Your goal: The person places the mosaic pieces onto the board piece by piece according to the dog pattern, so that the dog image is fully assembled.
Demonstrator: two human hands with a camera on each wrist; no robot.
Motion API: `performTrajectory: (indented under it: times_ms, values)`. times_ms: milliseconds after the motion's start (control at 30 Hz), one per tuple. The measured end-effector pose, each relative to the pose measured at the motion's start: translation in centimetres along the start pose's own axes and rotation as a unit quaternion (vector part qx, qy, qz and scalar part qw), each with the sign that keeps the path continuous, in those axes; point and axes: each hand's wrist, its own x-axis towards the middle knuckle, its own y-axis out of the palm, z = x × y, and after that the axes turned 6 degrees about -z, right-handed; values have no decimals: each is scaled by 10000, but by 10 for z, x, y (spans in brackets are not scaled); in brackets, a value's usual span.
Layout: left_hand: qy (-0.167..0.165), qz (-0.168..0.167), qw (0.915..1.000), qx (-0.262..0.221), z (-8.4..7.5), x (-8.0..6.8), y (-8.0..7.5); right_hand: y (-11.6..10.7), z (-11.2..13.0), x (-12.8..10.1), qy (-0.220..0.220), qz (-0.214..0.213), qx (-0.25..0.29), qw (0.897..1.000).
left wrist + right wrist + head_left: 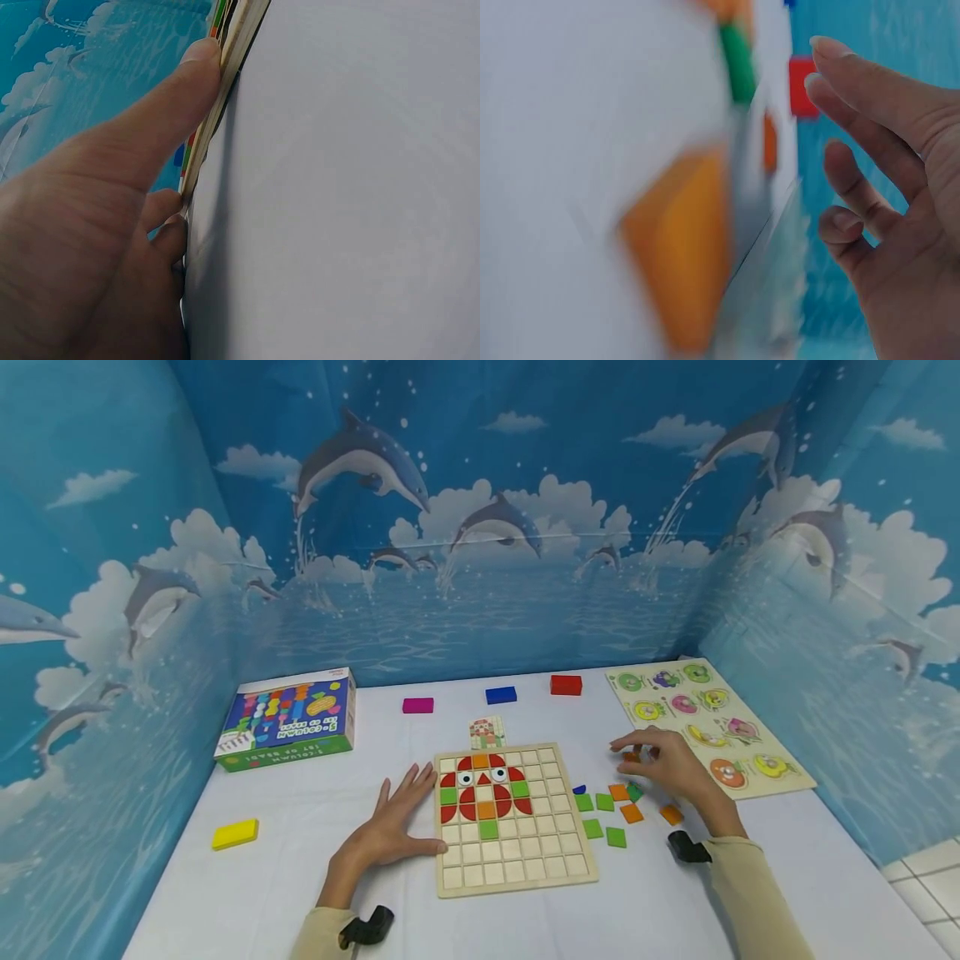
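Note:
A wooden grid board (522,865) lies on the white table, with red rounded, green, orange and eye tiles in its upper left cells. My left hand (393,822) rests along the board's left side, its thumb (176,94) touching the edge. Over the loose pieces at the right, my right hand (667,764) hovers with bent fingers above an orange tile (632,757). The right wrist view shows nothing between thumb and forefinger. Nearby lie an orange tile (671,814), a green square tile (616,837), a dark green piece (634,792) and a blue piece (579,790).
A picture card (487,732) touches the board's far edge. Behind are magenta (417,705), blue (501,695) and red (566,685) blocks. A game box (288,718) and yellow block (235,834) lie left; a fruit puzzle board (708,718) lies right.

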Motion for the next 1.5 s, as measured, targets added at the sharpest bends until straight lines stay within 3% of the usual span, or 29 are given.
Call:
performTrajectory:
  times_ms: [133, 300, 533, 933, 1067, 1300, 1500]
  values:
    - [44, -8, 10000, -47, 1, -1, 0, -10, -21, -8, 473, -212, -94, 9986]
    - [46, -27, 10000, -40, 1, -2, -1, -14, -31, -11, 638, -287, -105, 9975]
    - [-43, 12, 10000, 0, -1, 0, -2, -14, -33, -5, 731, 105, 69, 9972]
    - [241, -181, 9994, -172, 4, -1, 1, -11, -27, 8, 1203, 633, -336, 9901]
    - [163, -109, 9997, -163, 1, -2, 0, -11, -25, 8, 1267, 679, -396, 9888]
    - [30, -44, 10000, -71, 0, -1, 0, -15, -17, 8, 948, 398, 103, 9946]
    - [212, -131, 9995, -179, 2, -2, 0, -5, 18, 15, 465, 406, 596, 9963]
